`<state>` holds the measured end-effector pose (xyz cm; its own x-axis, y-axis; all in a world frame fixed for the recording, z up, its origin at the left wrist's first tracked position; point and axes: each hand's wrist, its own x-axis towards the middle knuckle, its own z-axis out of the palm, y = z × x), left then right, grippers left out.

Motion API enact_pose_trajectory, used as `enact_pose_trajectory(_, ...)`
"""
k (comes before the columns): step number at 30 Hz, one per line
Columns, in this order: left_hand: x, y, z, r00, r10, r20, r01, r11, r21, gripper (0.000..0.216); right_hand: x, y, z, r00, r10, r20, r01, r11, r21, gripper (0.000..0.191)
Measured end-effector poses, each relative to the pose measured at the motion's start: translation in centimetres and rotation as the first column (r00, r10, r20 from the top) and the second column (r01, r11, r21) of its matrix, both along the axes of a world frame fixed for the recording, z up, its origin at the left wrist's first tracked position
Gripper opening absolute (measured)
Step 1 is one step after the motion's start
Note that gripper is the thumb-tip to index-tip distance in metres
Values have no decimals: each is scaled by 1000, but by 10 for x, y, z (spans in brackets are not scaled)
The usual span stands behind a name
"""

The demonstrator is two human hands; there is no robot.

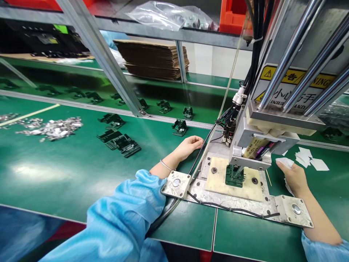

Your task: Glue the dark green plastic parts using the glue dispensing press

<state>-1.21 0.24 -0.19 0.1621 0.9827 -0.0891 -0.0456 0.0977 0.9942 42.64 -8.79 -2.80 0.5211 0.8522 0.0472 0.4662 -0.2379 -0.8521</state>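
My left hand [191,145] rests beside the black cables [201,154] at the press's left side, its fingers curled together; what they hold, if anything, is hidden. Just beyond it sits a dark green plastic part [180,127]. My right hand [296,178], right of the press, is closed on a crumpled piece of white paper [285,162]. Loose white paper pieces [319,165] lie behind that hand. Between my hands, another dark green part [234,176] sits on the pale fixture plate [215,182], under the head of the press [249,160].
Two push buttons [176,182] [296,209] flank the metal base. More dark green parts [120,142] and a heap of small silvery pieces [61,128] lie leftward. A slanted metal post [106,62] stands behind. A cardboard stack [152,60] and red bin [231,27] are farther back.
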Motion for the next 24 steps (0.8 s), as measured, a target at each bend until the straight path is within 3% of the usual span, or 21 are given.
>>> enact_pose_trajectory(18,0,0,1,1000,-7,23,7,1000,-1,31,-7,-2,8,1000,14,-7,-14,1000,20,46)
enact_pose_trajectory(24,-2,2,-3,1000,-7,27,7,1000,6,23,-4,-1,6,1000,10,24,-10,1000,5,45)
